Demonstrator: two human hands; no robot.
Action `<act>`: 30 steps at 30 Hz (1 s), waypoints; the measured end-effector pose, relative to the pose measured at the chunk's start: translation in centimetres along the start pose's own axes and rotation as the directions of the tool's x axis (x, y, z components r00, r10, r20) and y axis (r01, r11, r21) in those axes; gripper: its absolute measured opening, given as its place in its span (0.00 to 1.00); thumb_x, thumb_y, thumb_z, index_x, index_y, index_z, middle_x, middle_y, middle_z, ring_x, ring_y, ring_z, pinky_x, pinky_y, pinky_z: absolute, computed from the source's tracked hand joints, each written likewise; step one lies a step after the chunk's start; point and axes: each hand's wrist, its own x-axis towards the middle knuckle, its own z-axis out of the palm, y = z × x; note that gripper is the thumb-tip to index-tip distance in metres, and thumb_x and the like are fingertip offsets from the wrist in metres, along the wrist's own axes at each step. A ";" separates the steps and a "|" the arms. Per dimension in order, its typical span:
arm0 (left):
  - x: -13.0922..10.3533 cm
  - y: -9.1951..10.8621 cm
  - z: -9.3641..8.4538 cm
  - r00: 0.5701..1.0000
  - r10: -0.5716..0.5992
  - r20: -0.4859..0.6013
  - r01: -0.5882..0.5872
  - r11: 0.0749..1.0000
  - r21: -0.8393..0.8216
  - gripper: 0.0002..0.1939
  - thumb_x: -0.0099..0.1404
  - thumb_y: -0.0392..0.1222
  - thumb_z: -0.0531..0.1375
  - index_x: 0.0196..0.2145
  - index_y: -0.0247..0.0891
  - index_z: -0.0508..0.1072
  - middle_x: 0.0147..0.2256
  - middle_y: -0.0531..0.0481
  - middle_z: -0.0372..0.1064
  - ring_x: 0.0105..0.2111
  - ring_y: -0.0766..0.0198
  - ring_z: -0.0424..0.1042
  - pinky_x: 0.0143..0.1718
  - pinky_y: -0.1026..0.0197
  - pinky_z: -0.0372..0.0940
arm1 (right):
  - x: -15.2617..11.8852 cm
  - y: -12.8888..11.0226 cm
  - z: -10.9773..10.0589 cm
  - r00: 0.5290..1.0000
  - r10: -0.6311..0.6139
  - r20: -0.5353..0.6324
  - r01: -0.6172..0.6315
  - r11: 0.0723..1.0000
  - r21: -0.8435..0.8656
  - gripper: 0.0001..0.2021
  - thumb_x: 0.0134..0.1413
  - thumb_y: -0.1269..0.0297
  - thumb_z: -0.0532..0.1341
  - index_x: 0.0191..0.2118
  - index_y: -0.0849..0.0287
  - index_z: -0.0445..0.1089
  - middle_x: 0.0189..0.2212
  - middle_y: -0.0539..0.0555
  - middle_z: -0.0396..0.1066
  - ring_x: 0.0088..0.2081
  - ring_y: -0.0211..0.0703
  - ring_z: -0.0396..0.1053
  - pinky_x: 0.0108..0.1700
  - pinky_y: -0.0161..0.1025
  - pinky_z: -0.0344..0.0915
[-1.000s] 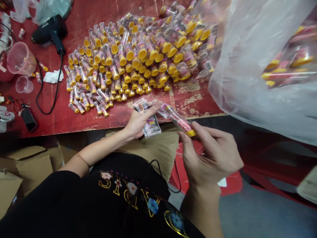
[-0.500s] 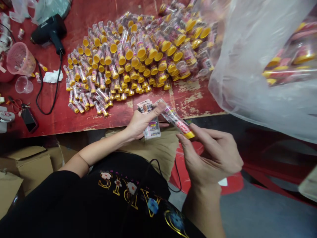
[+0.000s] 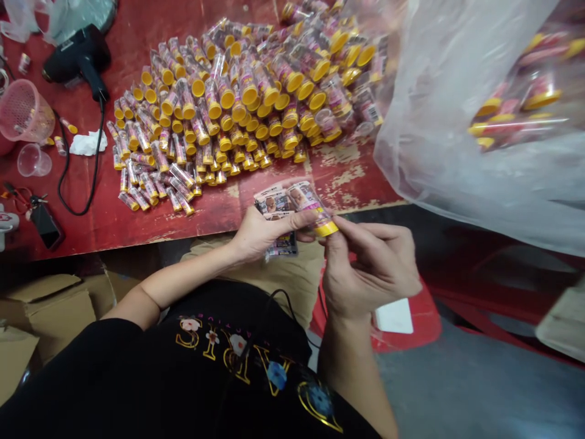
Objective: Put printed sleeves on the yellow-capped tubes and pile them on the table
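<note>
My left hand [image 3: 262, 235] is closed around a bunch of flat, printed clear plastic sleeves [image 3: 274, 201], its thumb pressed on a small clear tube [image 3: 307, 202]. The tube has a yellow cap [image 3: 326, 228], and a printed sleeve surrounds its body. My right hand [image 3: 372, 262] pinches the capped end between thumb and fingers. Both hands are over my lap, just off the table's front edge. Behind them a large heap of similar sleeved tubes [image 3: 242, 97] with yellow caps covers the red table [image 3: 210, 210].
On the left are a black heat gun [image 3: 80, 58] with its cord, a pink basket [image 3: 27, 113], a clear cup [image 3: 34, 160] and a phone [image 3: 46, 224]. A large translucent bag [image 3: 425, 152] of tubes stands right. Cardboard boxes [image 3: 59, 311] and a red stool [image 3: 420, 317] are below.
My right hand has moved left and slightly up, pushing the tube into the sleeve. The print now covers the body, where red and white contents showed before.
</note>
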 end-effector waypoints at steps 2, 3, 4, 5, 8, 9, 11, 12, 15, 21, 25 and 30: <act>0.1 0.2 0.2 1.000 -0.016 0.003 0.016 1.000 0.000 0.29 0.44 0.53 0.82 0.37 0.36 0.77 0.37 0.45 0.81 0.36 0.59 0.81 0.37 0.59 0.77 | 0.2 0.1 0.4 1.000 -0.009 -0.027 0.008 0.999 -0.036 0.07 0.62 0.65 0.71 0.45 0.51 0.84 0.32 0.51 0.73 0.31 0.36 0.68 0.32 0.37 0.66; 0.2 0.3 0.2 1.000 -0.019 -0.002 0.019 1.000 -0.001 0.29 0.43 0.53 0.82 0.38 0.37 0.77 0.37 0.45 0.81 0.36 0.59 0.81 0.37 0.58 0.77 | 0.2 0.2 0.6 0.999 -0.007 -0.032 0.005 0.999 -0.051 0.07 0.61 0.65 0.71 0.45 0.52 0.84 0.32 0.51 0.73 0.30 0.36 0.68 0.31 0.37 0.65; 0.3 0.4 0.3 1.000 -0.019 -0.008 0.019 1.000 -0.004 0.30 0.43 0.53 0.82 0.39 0.37 0.77 0.38 0.45 0.81 0.35 0.59 0.80 0.36 0.58 0.77 | 0.3 0.3 0.8 0.999 -0.004 -0.038 0.001 0.998 -0.062 0.07 0.61 0.64 0.71 0.45 0.53 0.84 0.33 0.51 0.73 0.30 0.36 0.68 0.30 0.37 0.64; 0.4 0.5 0.3 1.000 -0.016 -0.013 0.016 1.000 -0.007 0.31 0.43 0.52 0.82 0.40 0.37 0.78 0.38 0.46 0.81 0.35 0.60 0.80 0.36 0.58 0.77 | 0.4 0.5 1.0 0.999 -0.005 -0.041 0.002 0.998 -0.070 0.08 0.61 0.64 0.71 0.45 0.53 0.84 0.33 0.51 0.74 0.30 0.36 0.69 0.30 0.37 0.65; 0.9 0.6 0.4 1.000 -0.001 -0.025 0.001 1.000 -0.011 0.35 0.44 0.50 0.82 0.49 0.40 0.78 0.37 0.50 0.79 0.33 0.61 0.79 0.36 0.58 0.77 | 0.9 0.9 1.5 0.999 -0.029 -0.037 0.026 0.996 -0.085 0.08 0.62 0.65 0.70 0.46 0.53 0.84 0.34 0.52 0.75 0.33 0.39 0.72 0.35 0.39 0.70; 1.1 0.6 0.4 0.999 -0.001 -0.034 0.001 1.000 -0.008 0.38 0.45 0.48 0.82 0.52 0.41 0.78 0.37 0.51 0.79 0.33 0.62 0.79 0.36 0.59 0.77 | 1.0 1.0 1.7 0.998 -0.041 -0.038 0.038 0.995 -0.090 0.07 0.63 0.65 0.70 0.45 0.53 0.84 0.33 0.52 0.75 0.34 0.39 0.73 0.37 0.40 0.72; 1.4 0.6 0.4 0.998 -0.010 -0.055 0.009 1.000 -0.002 0.42 0.46 0.45 0.82 0.58 0.45 0.76 0.37 0.53 0.77 0.33 0.63 0.78 0.37 0.59 0.77 | 1.4 1.3 2.0 0.998 -0.047 -0.049 0.042 0.995 -0.095 0.06 0.62 0.65 0.70 0.43 0.53 0.85 0.33 0.51 0.75 0.34 0.40 0.74 0.38 0.41 0.72; 1.6 0.5 0.3 0.998 -0.013 -0.062 0.013 1.000 -0.003 0.44 0.46 0.44 0.82 0.60 0.46 0.75 0.37 0.54 0.77 0.33 0.64 0.78 0.37 0.59 0.77 | 1.5 1.4 2.1 0.998 -0.039 -0.054 0.034 0.995 -0.092 0.06 0.62 0.65 0.71 0.43 0.53 0.85 0.33 0.51 0.75 0.34 0.40 0.74 0.37 0.41 0.72; 2.1 0.3 0.4 0.997 -0.015 -0.074 0.013 0.999 -0.029 0.46 0.48 0.41 0.81 0.63 0.48 0.73 0.40 0.53 0.78 0.35 0.64 0.79 0.39 0.59 0.77 | 1.6 1.7 2.4 0.998 -0.021 -0.055 0.016 0.996 -0.085 0.08 0.62 0.64 0.70 0.46 0.53 0.85 0.34 0.52 0.75 0.34 0.40 0.73 0.38 0.41 0.72; 4.7 1.5 1.8 0.989 -0.054 -0.140 0.031 0.987 -0.161 0.37 0.61 0.39 0.75 0.66 0.44 0.71 0.48 0.46 0.81 0.48 0.54 0.83 0.52 0.51 0.78 | 4.5 3.8 4.4 0.994 0.076 -0.084 -0.078 0.997 -0.024 0.10 0.64 0.58 0.68 0.43 0.57 0.84 0.33 0.53 0.73 0.32 0.38 0.72 0.33 0.38 0.70; 6.4 3.0 2.6 0.977 -0.119 -0.179 0.057 0.945 -0.321 0.26 0.73 0.34 0.62 0.67 0.39 0.68 0.51 0.39 0.81 0.53 0.53 0.82 0.55 0.50 0.76 | 10.7 7.6 9.6 0.974 0.139 -0.178 -0.134 0.990 0.043 0.13 0.67 0.55 0.64 0.44 0.58 0.83 0.36 0.55 0.72 0.38 0.44 0.74 0.37 0.42 0.73; 6.2 3.3 1.7 0.962 -0.127 -0.241 0.056 0.958 -0.281 0.22 0.71 0.30 0.63 0.61 0.37 0.73 0.45 0.40 0.83 0.50 0.55 0.83 0.53 0.53 0.77 | 18.3 11.2 13.3 0.990 0.049 -0.133 -0.047 0.999 0.021 0.10 0.68 0.60 0.63 0.44 0.57 0.80 0.38 0.55 0.73 0.41 0.45 0.74 0.45 0.47 0.74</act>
